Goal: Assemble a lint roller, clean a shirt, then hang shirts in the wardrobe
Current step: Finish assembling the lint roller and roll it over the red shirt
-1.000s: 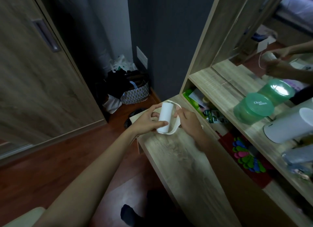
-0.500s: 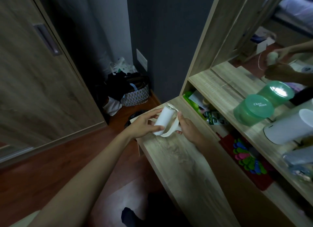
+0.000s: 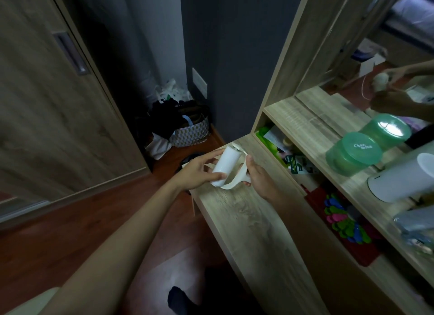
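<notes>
Assembling the lint roller above the far end of the wooden counter [image 3: 246,220]: left hand [image 3: 199,173] wrapped around the white roll [image 3: 226,167], right hand [image 3: 258,177] clamped on the handle [image 3: 237,180], probably needing the roll pressed fully home next.

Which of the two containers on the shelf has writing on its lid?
The green tub, with white lettering on its lid; the white container beside it has none.
</notes>
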A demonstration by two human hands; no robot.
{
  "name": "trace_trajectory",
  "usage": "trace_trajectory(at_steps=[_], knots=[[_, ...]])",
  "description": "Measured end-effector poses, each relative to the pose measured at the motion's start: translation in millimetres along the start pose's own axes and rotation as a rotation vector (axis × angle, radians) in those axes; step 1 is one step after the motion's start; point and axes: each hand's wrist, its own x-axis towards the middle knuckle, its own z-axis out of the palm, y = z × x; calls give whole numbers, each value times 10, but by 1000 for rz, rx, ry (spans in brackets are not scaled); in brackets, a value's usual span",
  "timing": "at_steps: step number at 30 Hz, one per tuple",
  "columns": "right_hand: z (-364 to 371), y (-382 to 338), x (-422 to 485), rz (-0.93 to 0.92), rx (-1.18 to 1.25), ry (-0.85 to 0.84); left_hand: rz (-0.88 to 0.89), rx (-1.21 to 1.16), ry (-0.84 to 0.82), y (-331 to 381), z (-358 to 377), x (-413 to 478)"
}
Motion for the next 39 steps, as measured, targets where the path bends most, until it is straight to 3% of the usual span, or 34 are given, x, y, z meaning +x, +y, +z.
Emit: trace_trajectory(at_steps=[12, 23, 33, 39], knots=[[-39, 65, 89, -37, 17, -63, 80, 146, -8, 67, -85, 96], [-43, -30, 125, -36, 82, -109, 65, -46, 16, 162, -224, 167], [-41, -30, 103, 45, 685, -552, 56, -116, 9, 378, -374, 262], [93, 38, 61, 29, 823, -638, 18, -156, 9, 403, -353, 296]])
